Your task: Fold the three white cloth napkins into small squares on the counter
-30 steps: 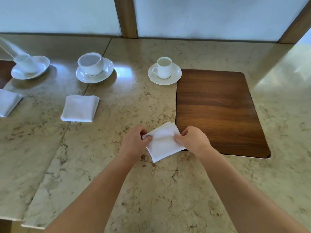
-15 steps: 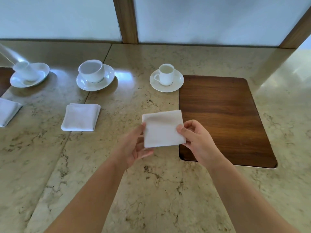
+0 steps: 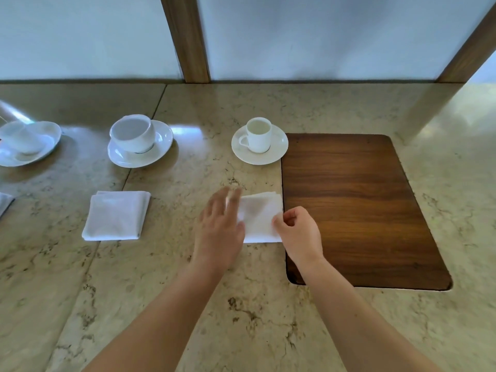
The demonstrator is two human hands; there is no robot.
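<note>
Now your left hand (image 3: pixel 220 232) lies flat, fingers straight and a little blurred, pressing on the left part of the folded napkin (image 3: pixel 261 218) at the middle of the counter (image 3: pixel 214 304). Your right hand (image 3: pixel 300 234) has its fingers curled at the napkin's right edge, thumb and fingertips pinching the cloth there (the exact grip is partly hidden behind the knuckles). That napkin sits as a small white square, flat on the stone, its right edge running just beside the left edge of the wooden inlay (image 3: pixel 357 205), which fills the counter toward three o'clock.

Over at nine o'clock from your hands, a second folded napkin (image 3: pixel 116 216) rests on the counter, well apart from the one you hold, its layered edges showing along the top and right side. Farther out at nine o'clock, right at the frame edge, a sliver of a third napkin (image 3: pixel 4 202) peeks in.

Up at twelve o'clock, a small cup (image 3: pixel 258 135) stands upright on its saucer (image 3: pixel 259 157), handle turned left, the saucer just touching the inlay's corner. At eleven o'clock, a wider cup (image 3: pixel 133 133) sits tilted on a saucer (image 3: pixel 139 154). At ten o'clock, near the frame edge, another cup (image 3: pixel 20 138) lies tipped on a plate (image 3: pixel 40 146), blurred by glare.
</note>
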